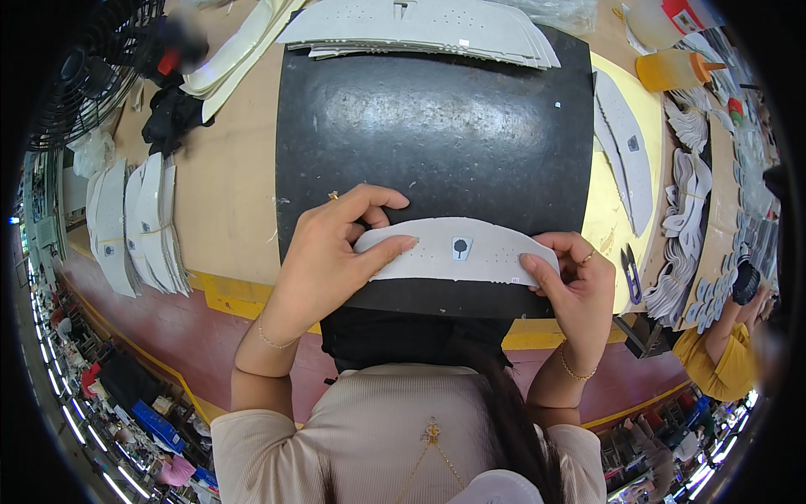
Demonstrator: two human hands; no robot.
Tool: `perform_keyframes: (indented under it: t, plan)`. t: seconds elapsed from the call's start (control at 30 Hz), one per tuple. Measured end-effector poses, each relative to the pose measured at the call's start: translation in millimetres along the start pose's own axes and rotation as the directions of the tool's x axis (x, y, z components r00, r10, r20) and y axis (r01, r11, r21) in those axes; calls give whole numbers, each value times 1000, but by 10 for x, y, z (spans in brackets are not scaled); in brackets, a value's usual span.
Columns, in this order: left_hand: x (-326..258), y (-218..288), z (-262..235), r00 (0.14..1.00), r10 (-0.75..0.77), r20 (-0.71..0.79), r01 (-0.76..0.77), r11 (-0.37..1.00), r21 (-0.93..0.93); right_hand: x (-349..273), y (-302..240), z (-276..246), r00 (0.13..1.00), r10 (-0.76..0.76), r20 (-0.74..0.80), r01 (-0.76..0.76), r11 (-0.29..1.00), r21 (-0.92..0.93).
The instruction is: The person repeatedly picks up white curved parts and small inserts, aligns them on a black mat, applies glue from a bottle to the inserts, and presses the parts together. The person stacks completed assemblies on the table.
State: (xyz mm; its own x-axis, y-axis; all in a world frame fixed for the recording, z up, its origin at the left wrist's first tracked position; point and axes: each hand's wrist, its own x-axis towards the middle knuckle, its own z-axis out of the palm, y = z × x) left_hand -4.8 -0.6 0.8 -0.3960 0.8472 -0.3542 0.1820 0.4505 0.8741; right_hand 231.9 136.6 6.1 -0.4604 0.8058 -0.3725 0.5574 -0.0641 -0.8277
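The left hand is closed on the left end of a curved light grey piece, with the thumb pressed on its face and the index finger stretched free above. The right hand pinches the other end between thumb and bent fingers. The piece lies between the two hands, over the near part of a black mat, and it carries a small label with a dark tree shape in its middle. The fingertips beneath are hidden, so I cannot tell whether it touches the mat. At the far edge of the mat there is a stack of similar pieces. To the right, a yellow sheet bears small snips, near the right hand.
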Motion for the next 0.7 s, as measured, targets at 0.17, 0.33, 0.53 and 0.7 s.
perform_keyframes:
  t: [0.17,0.33,0.53,0.7]
  plan:
    - [-11,34,0,999,41,-5,-41,997,69,-3,-8,5,1000,-24,-3,24,998,-57]
    - [-11,74,11,988,155,-4,-150,964,218,-20,-36,61,988,-154,-19,148,972,-183]
    - [-86,126,5,966,255,38,-241,840,485,-35,-93,90,939,-344,19,325,864,-383]
    - [-70,65,23,849,509,139,-484,647,589,-88,-194,126,879,-474,47,377,632,-677]
